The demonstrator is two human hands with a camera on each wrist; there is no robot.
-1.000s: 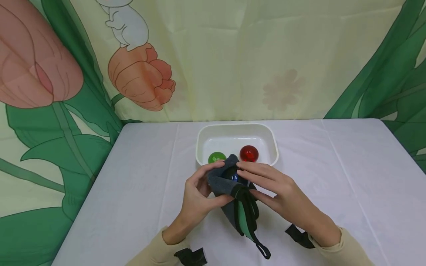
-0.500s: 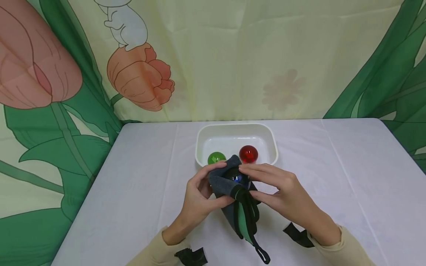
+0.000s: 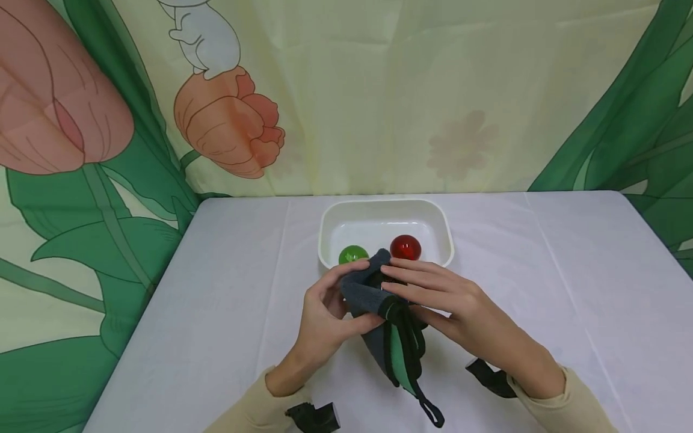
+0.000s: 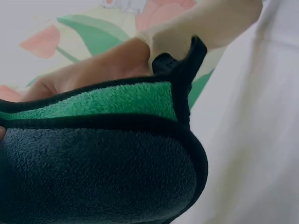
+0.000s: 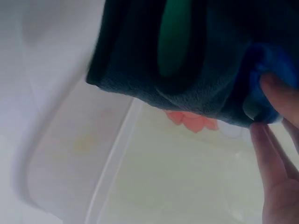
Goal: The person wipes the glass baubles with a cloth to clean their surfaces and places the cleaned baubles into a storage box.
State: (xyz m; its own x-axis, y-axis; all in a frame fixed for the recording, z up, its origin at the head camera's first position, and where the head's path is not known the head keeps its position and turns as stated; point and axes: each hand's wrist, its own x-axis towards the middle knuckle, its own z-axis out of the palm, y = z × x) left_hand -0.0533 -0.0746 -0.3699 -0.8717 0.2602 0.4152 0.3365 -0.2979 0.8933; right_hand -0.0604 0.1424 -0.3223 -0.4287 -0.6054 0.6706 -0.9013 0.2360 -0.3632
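Note:
My left hand [image 3: 325, 319] grips a folded plush cloth [image 3: 373, 337], dark blue-grey outside and green inside, with black edging and a hanging loop. Thumb in front and fingers behind, it keeps the cloth wrapped around a shiny blue ball [image 5: 258, 70]. From the other side my right hand [image 3: 444, 297] reaches into the fold, its fingertips and thumb holding the ball. In the head view these fingers hide most of the ball. The left wrist view is filled largely by the cloth [image 4: 98, 172], with part of a hand and a beige sleeve behind it.
Just beyond the hands stands a white rectangular tray [image 3: 385, 207] on the white-covered table [image 3: 249, 270]. Inside its near side lie a green ball [image 3: 353, 254] and a red ball [image 3: 405, 247]. A flower-printed curtain [image 3: 379, 102] hangs behind the table.
My right fingers have shifted left over the blue ball and now cover it, after drawing back briefly. The left hand keeps its grip on the cloth; tray and other balls stay put.

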